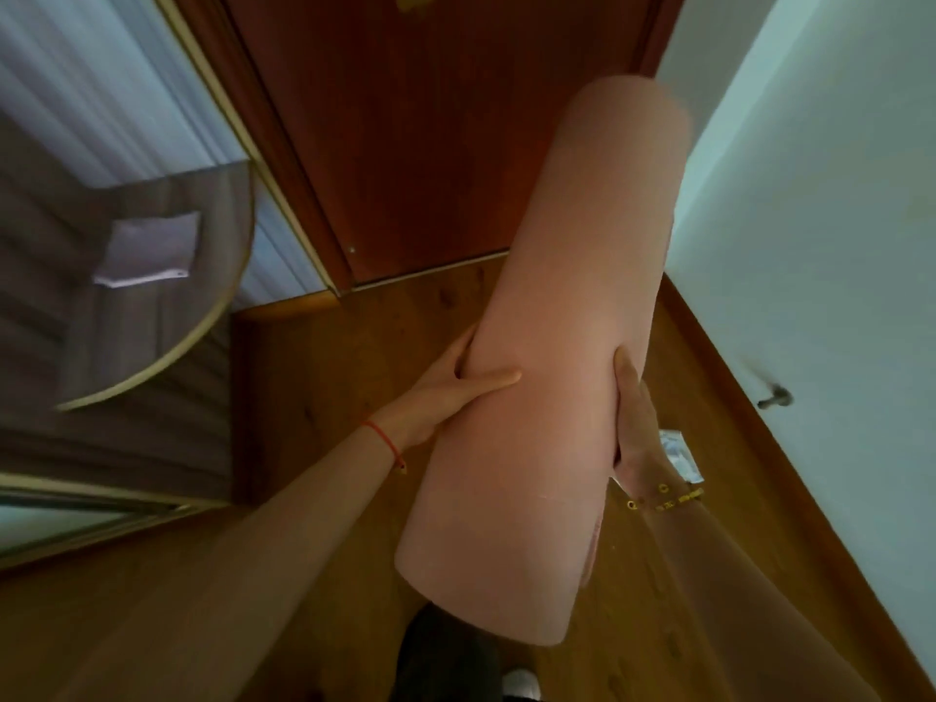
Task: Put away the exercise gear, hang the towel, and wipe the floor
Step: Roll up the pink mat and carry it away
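Head view looks down on the wooden floor (329, 377), which runs up to a dark brown door (430, 144) ahead of me and a pale wall (810, 195) on my right. In front of all that I hold the rolled pink exercise mat (557, 296), lifted clear of the floor and tilted, its far end up near the door's right edge and its near end low, close to my body. The picture is blurred, so fine detail on the roll is hard to read.

To my left stands a round glass counter (223, 296) with a pale rim, and a folded white piece (147, 250) lies on it; I cannot tell whether it is cloth or paper.

Both of my hands grip the mat about midway along it. My left hand (445, 392) holds the left side, thumb laid across the front and fingers curled round behind. My right hand (635, 428) clasps the right side, thumb on the edge facing me and the other fingers hidden behind the roll.

A clear plastic packet (681, 456) lies on the floor just beyond my right hand, near the wall. A small metal fitting (775, 397) sticks out of the wall low down. A beaded bracelet (663, 500) sits on my right wrist, and a thin red string (386, 442) on my left.
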